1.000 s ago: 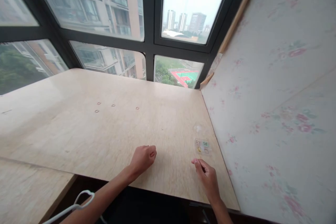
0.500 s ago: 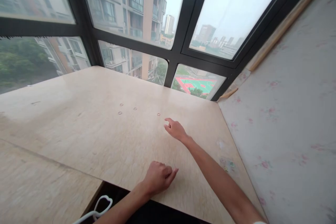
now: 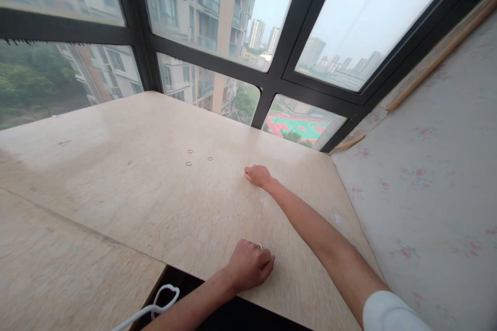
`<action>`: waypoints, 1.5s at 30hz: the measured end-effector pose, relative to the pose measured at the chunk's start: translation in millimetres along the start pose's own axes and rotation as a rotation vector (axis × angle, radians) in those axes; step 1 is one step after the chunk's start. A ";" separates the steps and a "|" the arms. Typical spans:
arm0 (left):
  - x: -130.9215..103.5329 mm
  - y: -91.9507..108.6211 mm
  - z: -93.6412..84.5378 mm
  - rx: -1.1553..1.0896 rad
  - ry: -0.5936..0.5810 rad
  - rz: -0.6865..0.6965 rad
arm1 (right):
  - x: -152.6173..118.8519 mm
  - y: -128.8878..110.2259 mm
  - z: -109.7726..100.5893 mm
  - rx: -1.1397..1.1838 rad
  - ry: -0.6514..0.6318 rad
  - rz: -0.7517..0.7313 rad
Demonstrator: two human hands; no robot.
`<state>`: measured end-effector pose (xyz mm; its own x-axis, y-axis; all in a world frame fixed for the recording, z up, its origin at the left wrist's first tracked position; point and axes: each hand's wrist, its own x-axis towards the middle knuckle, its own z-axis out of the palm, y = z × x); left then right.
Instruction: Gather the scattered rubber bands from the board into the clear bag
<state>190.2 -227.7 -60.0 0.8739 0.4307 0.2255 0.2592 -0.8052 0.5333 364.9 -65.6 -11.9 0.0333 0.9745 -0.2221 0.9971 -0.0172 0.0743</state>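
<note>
My right hand (image 3: 258, 175) reaches across the pale tabletop (image 3: 155, 207), its fingers pinched together over the spot of a small reddish rubber band, which the fingertips now hide. To its left lie three more thin rubber bands: one nearer (image 3: 210, 159), one farther back (image 3: 190, 151) and one just in front of that (image 3: 188, 164). Close to the front edge, my left hand (image 3: 251, 265) rests on the tabletop, curled into a fist with a finger ring on it. The inside of that fist is hidden.
Clear plastic (image 3: 336, 217) lies at the right, partly behind my right forearm. A white cable (image 3: 166, 289) loops in the dark opening below the front edge. Dark-framed windows (image 3: 267, 83) border the back; a flowered wall (image 3: 427, 207) stands at the right.
My right hand has moved to the nearest rubber band and its open fingers have closed there, covering it. The left thumb has folded in against the fist. The view has shifted slightly.
</note>
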 end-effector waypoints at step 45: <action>3.3 -2.1 1.4 0.198 0.043 0.088 | -377.2 159.2 84.9 0.586 0.589 0.678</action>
<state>193.1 -225.2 -61.4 0.8795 0.3688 0.3007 0.2625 -0.9031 0.3400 516.9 -454.9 1.1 0.7105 0.6729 0.2057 0.6656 -0.5478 -0.5068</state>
